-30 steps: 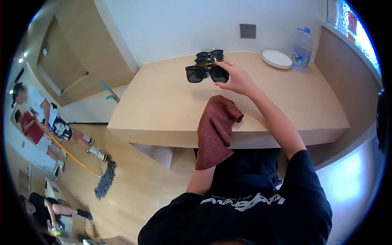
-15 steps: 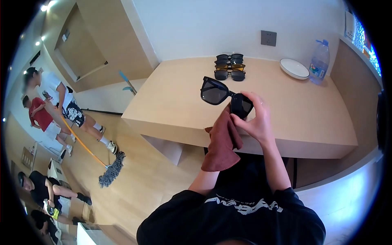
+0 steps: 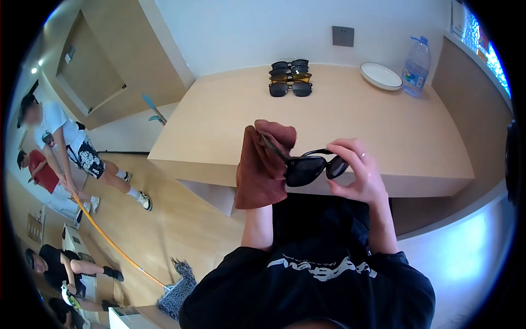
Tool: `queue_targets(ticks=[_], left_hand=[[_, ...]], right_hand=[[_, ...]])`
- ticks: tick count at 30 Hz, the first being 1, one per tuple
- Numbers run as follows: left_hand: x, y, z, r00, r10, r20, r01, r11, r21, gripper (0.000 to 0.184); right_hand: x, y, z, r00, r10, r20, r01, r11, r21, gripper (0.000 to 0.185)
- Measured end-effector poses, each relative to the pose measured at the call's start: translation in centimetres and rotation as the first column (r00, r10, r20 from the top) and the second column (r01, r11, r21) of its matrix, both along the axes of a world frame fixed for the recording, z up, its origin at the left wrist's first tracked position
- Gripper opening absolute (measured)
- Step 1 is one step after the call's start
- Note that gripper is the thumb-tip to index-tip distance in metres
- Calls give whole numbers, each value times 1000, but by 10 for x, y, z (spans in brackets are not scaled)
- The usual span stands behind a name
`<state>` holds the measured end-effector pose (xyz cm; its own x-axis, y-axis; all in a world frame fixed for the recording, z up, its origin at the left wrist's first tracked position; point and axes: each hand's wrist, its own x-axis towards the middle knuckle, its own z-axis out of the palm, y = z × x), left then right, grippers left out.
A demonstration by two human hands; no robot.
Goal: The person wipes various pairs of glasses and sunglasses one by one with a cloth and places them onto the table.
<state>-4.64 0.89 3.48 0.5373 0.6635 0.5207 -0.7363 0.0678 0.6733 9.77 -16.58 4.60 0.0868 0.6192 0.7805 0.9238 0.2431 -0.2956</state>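
A pair of black sunglasses (image 3: 304,171) is up in front of me, over the near edge of the table, its dark lenses tilted. My right hand (image 3: 359,172) grips it at the lens and hinge on the right side, thumb below and fingers above. A reddish-brown cloth (image 3: 256,172) drapes over my left hand (image 3: 256,215), whose fingers are hidden. The cloth is closed around the temple arm on the left side. Further back on the table, several sunglasses (image 3: 290,89) lie in a column, one with yellowish lenses.
On the table (image 3: 219,118), a white plate (image 3: 381,76) and a plastic water bottle (image 3: 416,68) stand at the back right. A wall socket (image 3: 343,37) is behind. To the left, a person (image 3: 66,131) holds a mop (image 3: 178,293); others are beyond, one seated (image 3: 57,263).
The sunglasses have come lower and turned. The cloth has shifted from the right-hand lens to the left temple arm. At left, the mop has moved closer to me.
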Motion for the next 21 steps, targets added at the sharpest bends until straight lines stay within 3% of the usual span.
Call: queue_targets(ticks=[3,5,7,8,9,11,12,13,14,15,17,18,21], left_hand=[[6,-13,13,989,129,-67,-127,991,37,28],[1,-21,19,970,205,-133,-203,979,30,22],[-4,-28,24,934,265,-240,-281,959,-34,22],[-6,-26,22,891,230,-392,-309,939,-150,31],[-8,-26,22,892,225,-392,-303,941,-149,31],[-11,-26,21,937,240,-253,-235,971,51,34],[-13,-20,17,937,237,-256,-232,971,47,34],[-17,-11,15,983,-23,-182,1,993,-117,24],[-18,-5,13,961,-269,-66,245,936,-253,16],[-10,-6,9,961,-269,-62,246,937,-249,16],[8,-20,11,945,-274,178,226,941,252,24],[4,-24,12,944,-275,181,225,941,252,24],[-18,-44,14,985,-90,-148,77,993,-90,21]], right_hand=[[-6,1,-8,996,-63,65,67,996,-64,72],[-8,3,-12,999,8,47,-3,996,-90,72],[-10,5,-17,999,11,48,-8,998,-61,68],[-14,5,-21,999,16,33,-14,999,-37,66],[-19,5,-25,1000,19,15,-19,1000,-14,64],[-27,4,-32,1000,15,23,-15,1000,-11,62],[-29,3,-37,1000,-7,-23,7,1000,3,61],[-32,2,-39,997,-26,-68,28,999,18,60],[-34,0,-36,995,-30,-90,31,999,7,57],[-34,0,-35,996,-30,-85,31,999,10,57],[-33,0,-35,993,-72,-91,69,997,-36,55],[-31,0,-35,994,-73,-87,70,997,-36,55],[-22,0,-34,985,-103,-142,83,986,-142,52]])
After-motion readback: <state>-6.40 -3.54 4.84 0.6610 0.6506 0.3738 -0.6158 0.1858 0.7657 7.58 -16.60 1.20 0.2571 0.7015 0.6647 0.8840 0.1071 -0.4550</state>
